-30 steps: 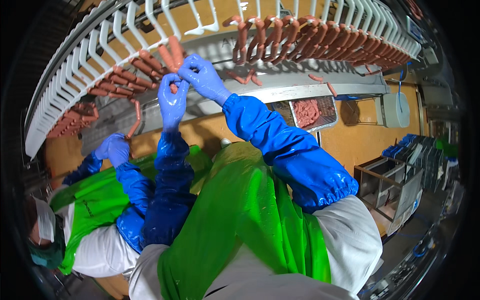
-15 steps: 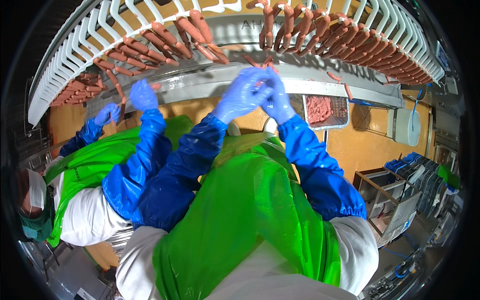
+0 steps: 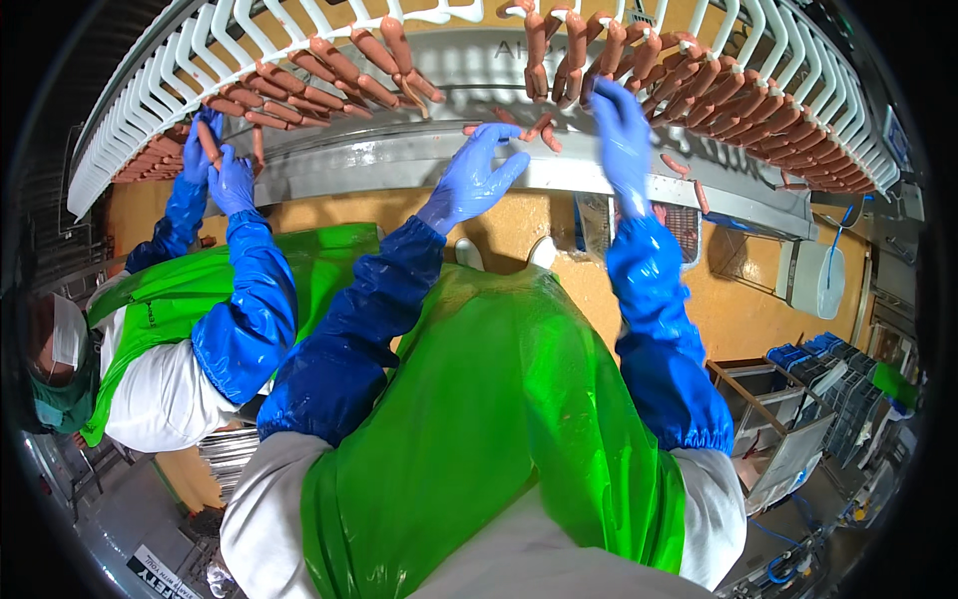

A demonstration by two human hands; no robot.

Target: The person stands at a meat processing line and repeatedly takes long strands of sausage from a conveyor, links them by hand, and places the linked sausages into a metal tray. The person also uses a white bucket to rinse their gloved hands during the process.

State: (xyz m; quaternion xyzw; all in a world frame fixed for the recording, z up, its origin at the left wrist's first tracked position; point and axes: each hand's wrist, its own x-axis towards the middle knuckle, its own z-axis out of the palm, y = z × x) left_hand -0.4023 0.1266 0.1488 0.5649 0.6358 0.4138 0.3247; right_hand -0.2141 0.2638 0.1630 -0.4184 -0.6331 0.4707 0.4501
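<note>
My left hand (image 3: 474, 180), in a blue glove, is over the metal ledge (image 3: 379, 152) with its thumb spread away from the fingers. It holds nothing that I can see. Just past its fingertips, a few loose sausages (image 3: 540, 128) lie on the metal. My right hand (image 3: 621, 140), gloved the same way, reaches up with its fingers stretched out. Its fingertips are at the lower ends of the linked sausages (image 3: 573, 60) that hang from white hooks; whether they touch cannot be made out. More linked sausages (image 3: 339, 65) hang on the hooks to the left.
At the left, a co-worker's gloved hands (image 3: 232, 182) handle a sausage (image 3: 208, 145). A wire basket (image 3: 691, 222) stands below the ledge, partly behind my right forearm. Loose sausages (image 3: 675, 163) lie on the ledge to the right. A metal-framed cart (image 3: 788, 429) stands at the lower right.
My hands were together over the ledge and have come apart. The right moved up and right to the hanging sausages; the left opened. The co-worker's hands moved, one up toward the rack.
</note>
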